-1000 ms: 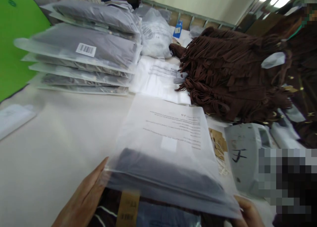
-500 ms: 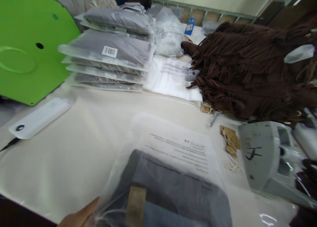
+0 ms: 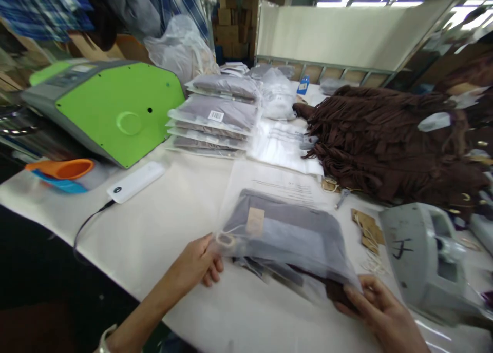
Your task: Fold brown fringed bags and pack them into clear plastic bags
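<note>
Bag (image 3: 296,235) edges seemingly in hands (image 3: 202,260) (image 3: 379,307)

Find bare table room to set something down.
Bare: table between white device and bag; near strip between left hand and right hand. Crowded: far side, packets and brown fringe; right side, tags and grey machine.

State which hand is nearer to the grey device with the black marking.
Right. The right hand holds the near right corner of the translucent bag, just left of the grey device; the left hand is farther off, at the bag's left end.
</note>
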The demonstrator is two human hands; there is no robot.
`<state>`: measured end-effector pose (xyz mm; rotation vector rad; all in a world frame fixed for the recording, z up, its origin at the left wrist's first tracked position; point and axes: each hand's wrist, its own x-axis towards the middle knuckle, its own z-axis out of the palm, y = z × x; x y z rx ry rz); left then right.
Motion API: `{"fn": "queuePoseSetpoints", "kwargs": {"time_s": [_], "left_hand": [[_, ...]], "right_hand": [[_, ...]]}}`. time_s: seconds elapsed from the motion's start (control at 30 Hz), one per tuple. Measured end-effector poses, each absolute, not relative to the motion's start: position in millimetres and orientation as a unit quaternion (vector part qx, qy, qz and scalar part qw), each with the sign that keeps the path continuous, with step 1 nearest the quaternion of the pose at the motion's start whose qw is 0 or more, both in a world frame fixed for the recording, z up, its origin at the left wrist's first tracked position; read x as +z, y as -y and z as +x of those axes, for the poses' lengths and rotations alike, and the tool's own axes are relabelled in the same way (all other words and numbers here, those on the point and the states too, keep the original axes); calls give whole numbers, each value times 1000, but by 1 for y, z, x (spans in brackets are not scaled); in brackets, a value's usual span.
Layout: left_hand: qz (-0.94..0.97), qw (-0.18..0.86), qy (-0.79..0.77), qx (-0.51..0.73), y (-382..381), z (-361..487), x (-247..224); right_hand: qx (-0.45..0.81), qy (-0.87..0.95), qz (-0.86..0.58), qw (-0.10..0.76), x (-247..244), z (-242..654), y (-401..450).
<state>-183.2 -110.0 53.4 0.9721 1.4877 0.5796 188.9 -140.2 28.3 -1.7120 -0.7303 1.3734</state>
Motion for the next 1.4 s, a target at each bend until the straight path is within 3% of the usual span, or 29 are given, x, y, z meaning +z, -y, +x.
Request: {"fn": "queuePoseSetpoints", "kwargs": {"time_s": [0.2, 0.37, 0.43, 0.5, 0.57, 0.73, 1.0, 1.4], "left_hand": [[502, 524, -652, 219, 125, -206, 56], [602, 238, -748, 144, 158, -214, 79], [683, 213, -674, 185, 172, -190, 79], [804, 226, -500, 229, 178, -148, 72], [890, 170, -345, 245, 172, -96, 60], [906, 3, -324, 272, 126, -7, 37], [921, -65, -275, 268, 103, -5, 26], [828, -51, -489, 270, 101, 6, 14]], "right_hand": [[585, 274, -601, 470, 29, 178, 115], [591, 264, -578, 497, 32, 158, 119], [586, 260, -573, 511, 33, 154, 119], [574, 260, -568, 529, 33, 152, 119], [565, 265, -562, 543, 34, 148, 122], [566, 279, -546, 552, 34, 136, 133], [578, 293, -553, 524, 36, 135, 135], [467, 416, -610, 487, 43, 161, 138]]}}
